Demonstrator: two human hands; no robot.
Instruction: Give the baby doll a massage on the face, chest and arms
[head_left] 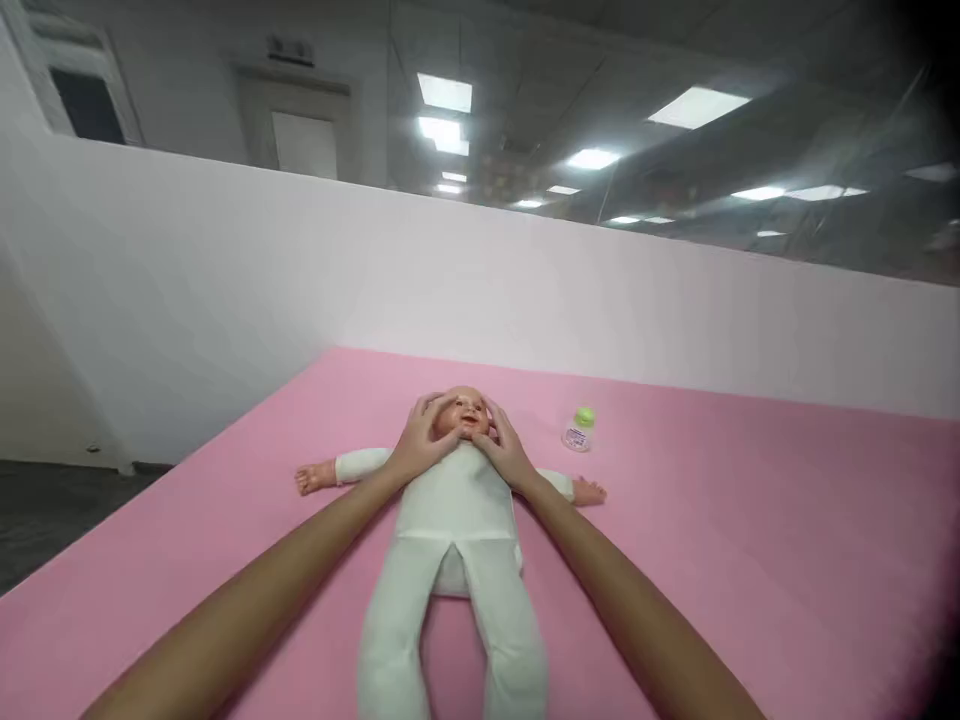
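Observation:
A baby doll (457, 500) with a white cloth body lies on its back, arms stretched out to both sides. My left hand (426, 438) cups the left side of its head, the thumb reaching toward the chin. On the opposite side, my right hand (505, 446) curves round the head in the same way, thumb near the chin. Between the two hands the doll's face (466, 408) stays visible. To the right of the head stands a small clear bottle (578, 432) with a green cap, apart from both hands.
The doll rests on a pink tabletop (712, 540). A white wall (525, 290) rises behind the table, with glass or a reflective panel (540, 100) above it showing ceiling lights. Dark floor (45, 520) shows beyond the table's left edge.

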